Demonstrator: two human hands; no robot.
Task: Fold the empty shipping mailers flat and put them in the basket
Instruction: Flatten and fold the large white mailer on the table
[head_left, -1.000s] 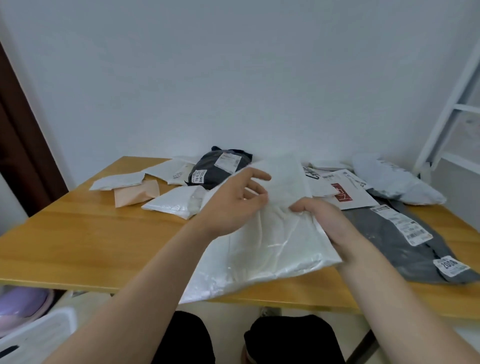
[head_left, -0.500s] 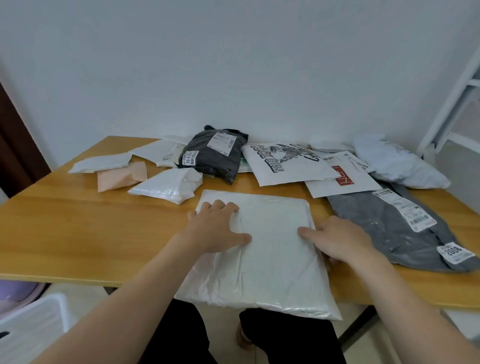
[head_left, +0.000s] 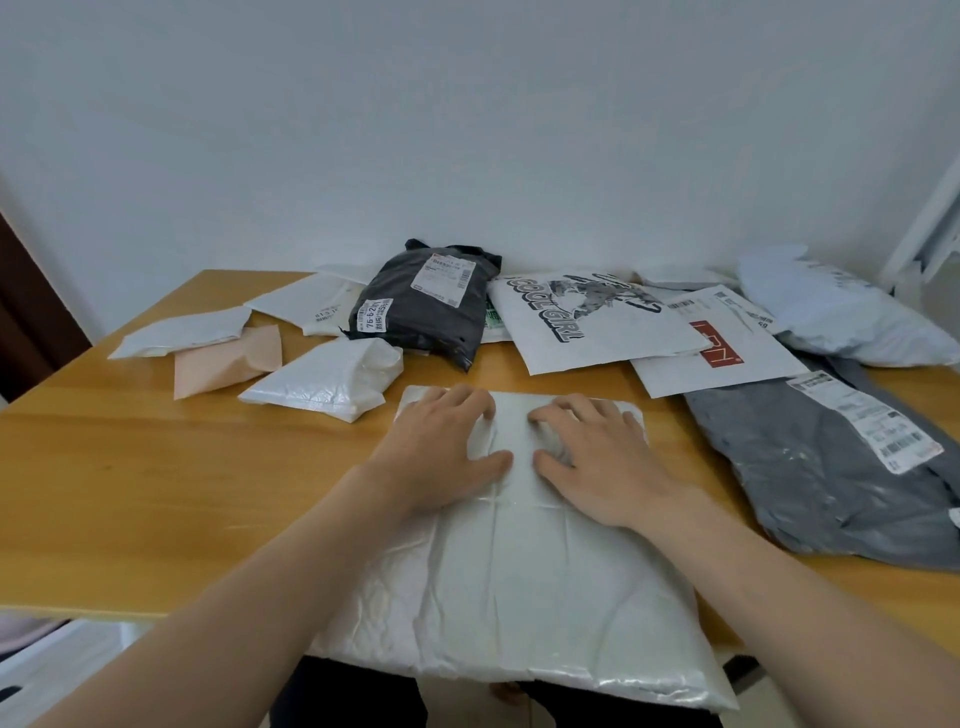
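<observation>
White mailer (head_left: 519, 571) lies at 6 o'clock, overhanging the bench (head_left: 130, 493) edge. The left grip (head_left: 441, 457) and right grip (head_left: 597, 457) press flat on it, released, grasping nothing. Around it are one crumpled mailer (head_left: 327, 382) at 10, one black mailer (head_left: 426, 317) at 12, one printed mailer (head_left: 623, 332) at 1 and one grey mailer (head_left: 810, 483) at 3.

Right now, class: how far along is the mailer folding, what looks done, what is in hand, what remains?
Done: little; one small white mailer looks folded over. In hand: the left hand and right hand press the large white mailer flat on the table, not yet folded. Left: the black mailer, printed white mailer, grey mailer and others lie loose.
</observation>
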